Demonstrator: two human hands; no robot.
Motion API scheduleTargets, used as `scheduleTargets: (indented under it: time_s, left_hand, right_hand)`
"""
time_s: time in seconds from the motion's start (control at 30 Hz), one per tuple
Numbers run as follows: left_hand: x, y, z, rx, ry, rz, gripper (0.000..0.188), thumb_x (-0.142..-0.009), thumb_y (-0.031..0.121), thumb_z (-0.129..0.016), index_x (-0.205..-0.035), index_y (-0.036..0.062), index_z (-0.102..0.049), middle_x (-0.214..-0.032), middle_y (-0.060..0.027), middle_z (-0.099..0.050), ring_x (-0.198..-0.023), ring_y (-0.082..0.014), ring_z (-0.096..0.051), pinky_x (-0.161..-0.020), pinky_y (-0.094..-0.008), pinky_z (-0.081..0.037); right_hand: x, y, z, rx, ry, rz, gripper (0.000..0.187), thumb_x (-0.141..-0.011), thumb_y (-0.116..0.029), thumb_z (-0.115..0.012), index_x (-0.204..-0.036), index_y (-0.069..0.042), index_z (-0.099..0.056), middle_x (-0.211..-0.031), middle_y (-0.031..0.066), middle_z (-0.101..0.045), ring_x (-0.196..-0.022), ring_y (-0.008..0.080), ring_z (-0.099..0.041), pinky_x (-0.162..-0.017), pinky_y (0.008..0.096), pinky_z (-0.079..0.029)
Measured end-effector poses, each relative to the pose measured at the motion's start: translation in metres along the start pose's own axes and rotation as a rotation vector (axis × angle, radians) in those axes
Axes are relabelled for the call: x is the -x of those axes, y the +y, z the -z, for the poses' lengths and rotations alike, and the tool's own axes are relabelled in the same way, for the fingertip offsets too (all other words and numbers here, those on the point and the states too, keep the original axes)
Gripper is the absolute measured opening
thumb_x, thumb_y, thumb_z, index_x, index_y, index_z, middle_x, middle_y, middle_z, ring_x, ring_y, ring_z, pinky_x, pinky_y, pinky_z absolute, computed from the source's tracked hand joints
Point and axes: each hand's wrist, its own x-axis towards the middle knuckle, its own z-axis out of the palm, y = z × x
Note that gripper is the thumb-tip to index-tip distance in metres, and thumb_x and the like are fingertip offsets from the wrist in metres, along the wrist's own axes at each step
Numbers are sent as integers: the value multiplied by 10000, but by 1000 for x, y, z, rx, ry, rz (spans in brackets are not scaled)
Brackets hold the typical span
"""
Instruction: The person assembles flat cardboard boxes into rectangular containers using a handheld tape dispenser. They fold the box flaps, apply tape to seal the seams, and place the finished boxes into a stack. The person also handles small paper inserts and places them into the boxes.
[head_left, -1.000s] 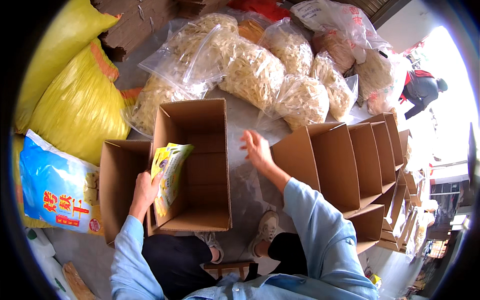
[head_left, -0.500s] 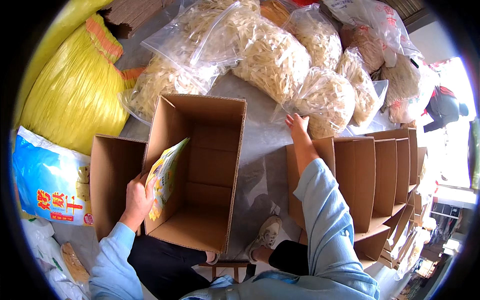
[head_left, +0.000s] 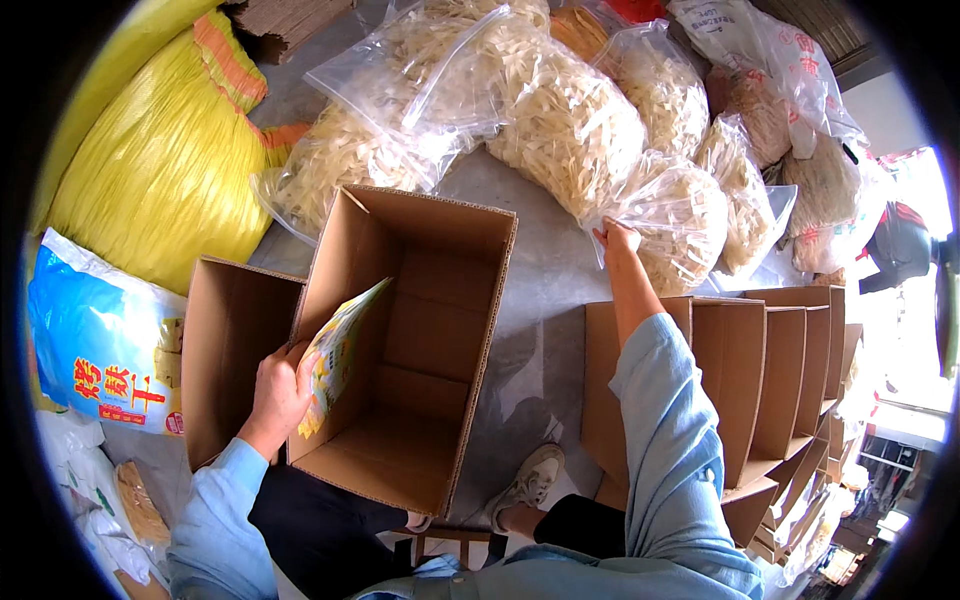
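My left hand (head_left: 277, 402) is closed on a thin stack of yellow-green printed sheets (head_left: 338, 360), possibly flat pouches, at the left wall of an open cardboard box (head_left: 432, 325). The sheets lean into that box, which holds nothing else I can see. Ahead on the right, my right hand (head_left: 621, 238) pinches the gathered mouth of a clear plastic bag (head_left: 678, 215) filled with pale, dried-looking strips. Its fingertips are partly hidden by the film. A second open box (head_left: 240, 350) stands against the left side of the first.
Larger clear bags of strips (head_left: 565, 125) line the far side. Several nested open cartons (head_left: 725, 380) stand at the right. On the left are a yellow woven sack (head_left: 150, 170) and a blue printed bag (head_left: 100, 340). My shoe (head_left: 530, 480) is on the grey floor (head_left: 530, 330).
My right hand has moved slightly forward, from open fingers near the clear bag to a grip on its mouth. My left hand still holds the sheets. The whole view has shifted a little.
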Motion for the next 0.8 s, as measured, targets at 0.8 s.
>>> scheduleTargets:
  time_s: [0.8]
  left_hand:
    - [5,6,-14,-243,102,15,214,-867,191,-504,-926,9,-600,-820,-214,-609,-745,-396,-587,-665,-477,-476]
  right_hand:
    - [297,-242,89,-576,-1021,485,88,-867,-46,-502,-856,-11,-582,-730,20,-539,-652,111,-504,-804,367,-488]
